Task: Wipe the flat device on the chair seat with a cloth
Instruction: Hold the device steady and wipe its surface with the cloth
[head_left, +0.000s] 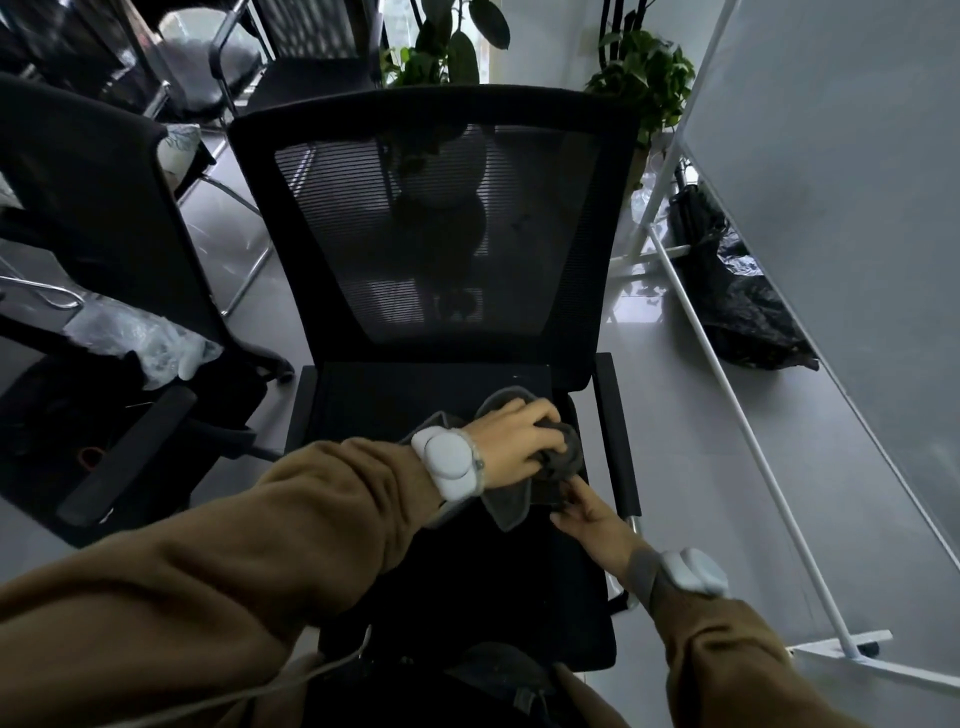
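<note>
A black mesh-backed office chair stands in front of me, its dark seat (530, 597) in the lower middle. A flat black device (395, 400) lies on the seat, hard to tell apart from the fabric. My left hand (519, 436) reaches across from the left and grips a bunched grey cloth (563, 452) on the device's right part. My right hand (587, 514) sits just below it, fingers pinching the device's near right edge under a hanging corner of the cloth. White bands sit on both wrists.
Another black chair (104, 218) stands close on the left, with clear plastic wrap (140, 338) beside it. A white board on a white frame (727, 395) leans along the right. Potted plants (639, 78) and a black bag (737, 306) lie behind.
</note>
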